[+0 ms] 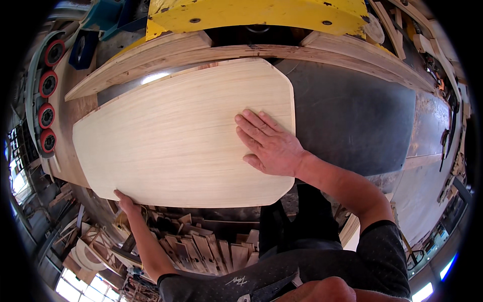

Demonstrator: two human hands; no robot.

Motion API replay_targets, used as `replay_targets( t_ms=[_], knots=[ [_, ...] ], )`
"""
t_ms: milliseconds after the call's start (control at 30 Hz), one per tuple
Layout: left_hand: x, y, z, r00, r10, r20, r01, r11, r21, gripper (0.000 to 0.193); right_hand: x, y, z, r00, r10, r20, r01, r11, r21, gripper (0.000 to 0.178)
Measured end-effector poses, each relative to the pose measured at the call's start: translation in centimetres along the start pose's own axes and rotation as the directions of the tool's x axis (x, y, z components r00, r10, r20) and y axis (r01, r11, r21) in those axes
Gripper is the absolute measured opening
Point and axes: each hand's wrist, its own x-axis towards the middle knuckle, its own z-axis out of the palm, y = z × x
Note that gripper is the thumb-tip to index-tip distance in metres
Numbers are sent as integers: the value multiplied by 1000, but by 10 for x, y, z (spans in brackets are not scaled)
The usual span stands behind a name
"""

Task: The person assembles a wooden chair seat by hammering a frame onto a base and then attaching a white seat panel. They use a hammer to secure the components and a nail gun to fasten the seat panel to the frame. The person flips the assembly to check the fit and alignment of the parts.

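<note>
A large pale wooden panel [166, 136] with cut-off corners lies on a dark flat metal table [352, 116]. Its far edge runs close along a wooden fence [241, 52]. My right hand [271, 143] rests flat on the panel's top near its right end, fingers stretched out. At the near left corner, my left hand [127, 202] grips the panel's edge, the thumb on top and the other fingers hidden beneath.
Behind the fence stands a worn yellow machine housing [256, 12]. A feeder with red-rimmed wheels [47, 116] is at the far left. Stacked wood offcuts [206, 251] lie below the table's near edge. A blue bin [83, 49] sits at the back left.
</note>
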Motion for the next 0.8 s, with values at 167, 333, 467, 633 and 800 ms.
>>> replay_targets(
  t_ms=[167, 333, 467, 633, 800],
  knots=[
    [-15, -12, -3, 1000, 2, 13, -1, 999, -40, 87, -3, 4, 0, 998, -6, -59, 12, 995, 95, 69],
    [-44, -23, 2, 999, -11, 46, 13, 998, -62, 86, -7, 12, -4, 1000, -18, 6, 18, 998, 57, 68],
    [-38, -40, -23, 1000, -20, 9, 21, 998, -64, 86, -6, 14, -6, 998, -58, 22, 57, 998, 41, 67],
    [-42, -64, -32, 996, -89, -4, 88, 992, -93, 89, -11, 22, -8, 995, -85, 50, 83, 996, 40, 68],
    [-66, -78, -34, 993, -107, -54, 101, 990, -96, 91, -15, 29, -9, 992, -115, 55, 112, 992, 56, 68]
  ],
)
